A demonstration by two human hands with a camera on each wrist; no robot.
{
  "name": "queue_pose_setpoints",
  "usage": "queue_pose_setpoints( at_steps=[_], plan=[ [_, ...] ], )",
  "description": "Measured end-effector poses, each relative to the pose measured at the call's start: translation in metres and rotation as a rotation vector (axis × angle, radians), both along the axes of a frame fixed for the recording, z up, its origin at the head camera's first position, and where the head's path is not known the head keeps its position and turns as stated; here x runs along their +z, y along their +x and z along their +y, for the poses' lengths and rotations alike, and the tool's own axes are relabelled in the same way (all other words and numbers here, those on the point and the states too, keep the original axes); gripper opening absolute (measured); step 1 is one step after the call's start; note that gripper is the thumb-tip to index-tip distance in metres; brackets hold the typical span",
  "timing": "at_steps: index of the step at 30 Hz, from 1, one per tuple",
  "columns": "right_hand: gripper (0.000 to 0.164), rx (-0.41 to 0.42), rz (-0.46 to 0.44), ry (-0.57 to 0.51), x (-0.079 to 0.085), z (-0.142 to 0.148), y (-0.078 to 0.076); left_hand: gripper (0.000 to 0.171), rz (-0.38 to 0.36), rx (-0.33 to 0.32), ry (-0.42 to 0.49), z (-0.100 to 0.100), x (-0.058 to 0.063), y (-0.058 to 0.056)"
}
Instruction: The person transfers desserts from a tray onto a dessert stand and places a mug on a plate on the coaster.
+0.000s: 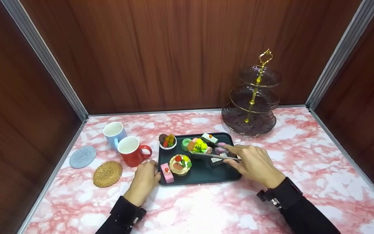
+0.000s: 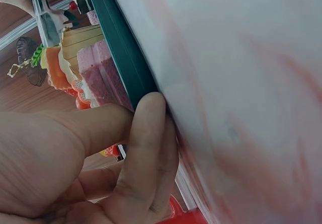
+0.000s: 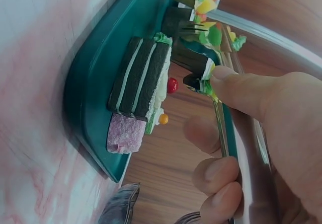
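Fingers of the right hand (image 1: 255, 164) hold metal tongs (image 1: 213, 156), squeezed between thumb and fingers, in the head view. The tips of the tongs are at a fruit cup (image 1: 200, 145) with yellow bits on top, over the middle of the dark green tray (image 1: 200, 174); it is hard to tell if they pinch it. The left hand (image 1: 144, 177) is at the tray's left side. On that side of the tray are a pink cake (image 1: 167, 172), a fruit tart (image 1: 183, 165) and a little white cup (image 1: 168, 148). Left of the tray, 2 mugs (image 1: 131, 156) and 2 round mats (image 1: 108, 174) sit on the pink and white surface (image 1: 200, 211). A stand (image 1: 252, 102) with 3 plates is at the back right. From the left wrist, the left thumb and fingers pinch the edge of the tray, and the pink cake is just beside them. From the right wrist, the thumb presses the tongs from one side and the other fingers curl on the far side. A dark cake (image 3: 142, 78) with white stripes sits on the tray near them, next to a purple treat (image 3: 126, 133).
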State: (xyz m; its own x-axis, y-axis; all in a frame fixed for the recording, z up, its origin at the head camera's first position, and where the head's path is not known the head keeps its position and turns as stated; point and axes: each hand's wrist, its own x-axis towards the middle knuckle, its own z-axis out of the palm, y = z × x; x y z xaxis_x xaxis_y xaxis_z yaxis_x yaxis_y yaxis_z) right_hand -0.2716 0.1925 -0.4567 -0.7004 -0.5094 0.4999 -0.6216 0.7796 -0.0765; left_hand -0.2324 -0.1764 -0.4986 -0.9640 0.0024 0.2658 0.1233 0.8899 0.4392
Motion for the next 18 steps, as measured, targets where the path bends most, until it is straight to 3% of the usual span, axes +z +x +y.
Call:
queue_pose_setpoints(
  at_steps=[7,18],
  plan=[
    [0.048,-0.045,0.011,-0.064,0.003,0.004,-0.004,0.021,0.012,-0.006,-0.01,0.001,0.003,-0.002],
    [0.048,-0.168,-0.091,-0.158,-0.003,0.012,-0.011,0.019,0.002,0.004,-0.009,0.0,-0.001,0.0]
  ],
)
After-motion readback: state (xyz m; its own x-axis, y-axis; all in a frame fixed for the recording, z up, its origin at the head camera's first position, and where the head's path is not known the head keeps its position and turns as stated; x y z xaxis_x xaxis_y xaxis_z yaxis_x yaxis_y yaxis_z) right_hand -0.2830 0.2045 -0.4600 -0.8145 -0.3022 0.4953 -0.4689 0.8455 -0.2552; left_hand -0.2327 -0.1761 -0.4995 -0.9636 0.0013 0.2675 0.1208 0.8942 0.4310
